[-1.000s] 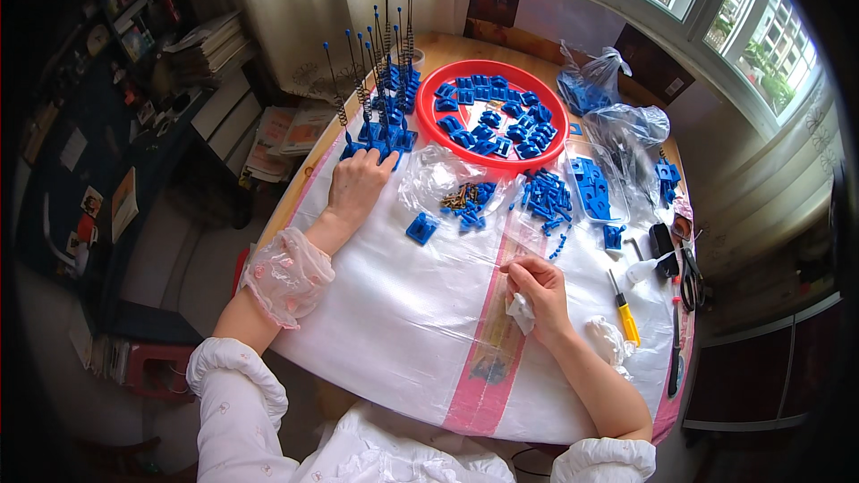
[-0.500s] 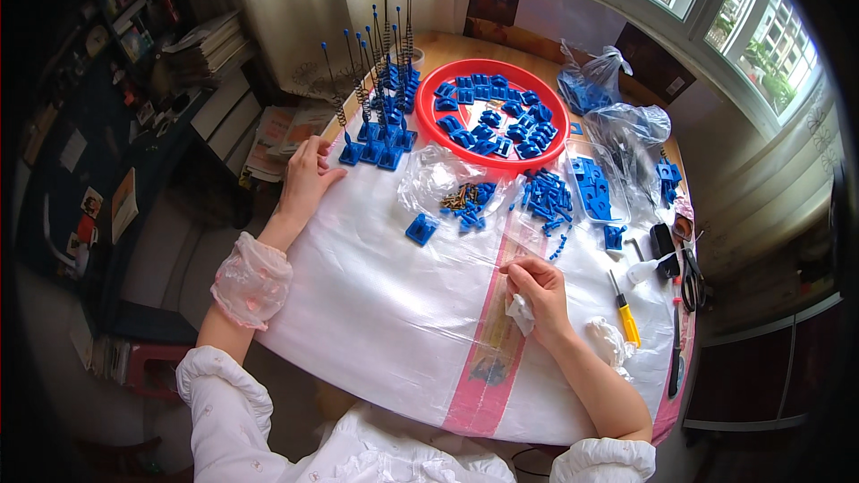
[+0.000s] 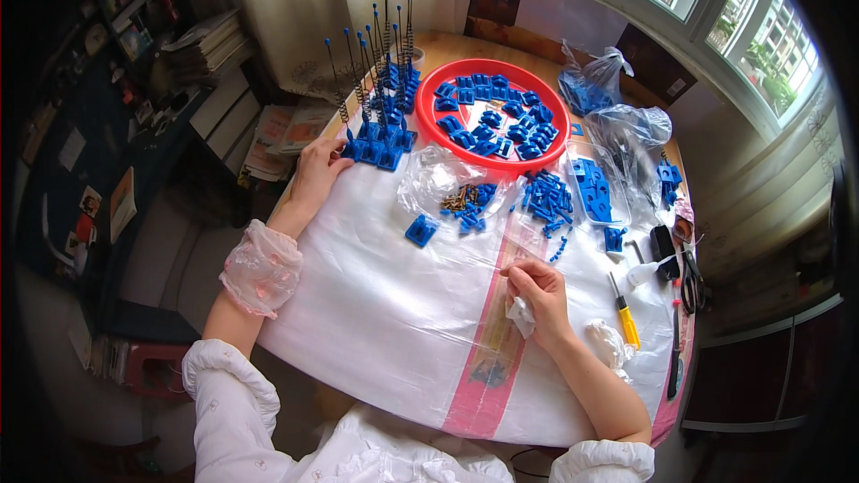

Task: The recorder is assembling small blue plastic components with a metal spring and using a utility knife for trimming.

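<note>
My left hand rests at the near left edge of a cluster of small blue plastic bases. Its fingertips and thumb touch the outermost base, thumb apart from the fingers. Thin black rods with coil springs and blue ball tips rise from the cluster. Over the middle of the table my right hand is closed, thumb against fingers, on a crumpled white tissue that hangs below the palm. A single blue base lies between the hands, near brass screws and small blue pins.
A round red tray of blue parts stands at the back. Right of it are a clear container and plastic bags. Along the right edge lie a yellow-handled screwdriver, scissors, a white bottle and another crumpled tissue.
My left hand has moved slightly right and away from me, against the bases; the outermost base now sits closer to its neighbours. My right hand has stayed in place with the tissue.
</note>
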The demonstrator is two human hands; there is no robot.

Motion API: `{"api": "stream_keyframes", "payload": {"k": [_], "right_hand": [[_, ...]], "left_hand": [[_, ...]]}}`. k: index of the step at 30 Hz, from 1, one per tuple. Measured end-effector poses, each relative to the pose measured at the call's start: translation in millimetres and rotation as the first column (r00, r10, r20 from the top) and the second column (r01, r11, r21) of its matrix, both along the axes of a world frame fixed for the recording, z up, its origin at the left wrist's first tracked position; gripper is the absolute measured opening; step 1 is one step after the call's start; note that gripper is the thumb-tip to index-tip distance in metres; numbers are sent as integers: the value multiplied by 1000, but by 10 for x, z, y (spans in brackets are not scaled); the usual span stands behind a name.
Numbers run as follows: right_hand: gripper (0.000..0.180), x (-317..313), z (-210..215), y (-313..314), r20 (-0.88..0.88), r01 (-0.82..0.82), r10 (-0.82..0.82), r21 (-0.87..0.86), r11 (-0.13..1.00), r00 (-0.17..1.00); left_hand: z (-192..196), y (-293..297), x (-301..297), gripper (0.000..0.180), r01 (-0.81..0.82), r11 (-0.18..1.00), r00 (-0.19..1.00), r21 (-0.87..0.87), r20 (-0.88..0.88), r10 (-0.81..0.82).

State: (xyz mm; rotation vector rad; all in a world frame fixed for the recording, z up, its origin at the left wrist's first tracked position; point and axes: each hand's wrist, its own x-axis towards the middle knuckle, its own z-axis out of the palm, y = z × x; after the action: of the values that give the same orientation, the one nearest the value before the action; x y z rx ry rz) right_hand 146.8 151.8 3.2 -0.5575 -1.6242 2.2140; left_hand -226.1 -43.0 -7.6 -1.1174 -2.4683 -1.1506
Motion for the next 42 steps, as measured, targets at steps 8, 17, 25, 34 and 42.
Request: {"api": "stream_keyframes", "payload": {"k": [8, 17, 25, 34, 42], "right_hand": [[16, 1, 33, -14, 0, 9, -9, 16, 1000, 1000], [16, -9, 24, -12, -1, 3, -3, 1, 1000, 1000], [23, -44, 62, -42, -38, 38, -35, 83, 996, 999], [27, -11, -2, -48, -78, 78, -72, 70, 994, 994], [36, -17, -18, -26, -119, 179, -183, -48, 983, 976]], "left_hand": [[1, 5, 1, 37, 40, 999, 999, 25, -11, -40], [141, -118, 170, 36, -47, 999, 988, -6, -148, 46], [595, -131, 1263, 19, 78, 995, 987, -61, 147, -69], [749, 260, 2568, 25, 634, 763, 772, -122, 159, -616], [589, 666, 2727, 27, 471, 776, 493, 420, 604, -626]]}}
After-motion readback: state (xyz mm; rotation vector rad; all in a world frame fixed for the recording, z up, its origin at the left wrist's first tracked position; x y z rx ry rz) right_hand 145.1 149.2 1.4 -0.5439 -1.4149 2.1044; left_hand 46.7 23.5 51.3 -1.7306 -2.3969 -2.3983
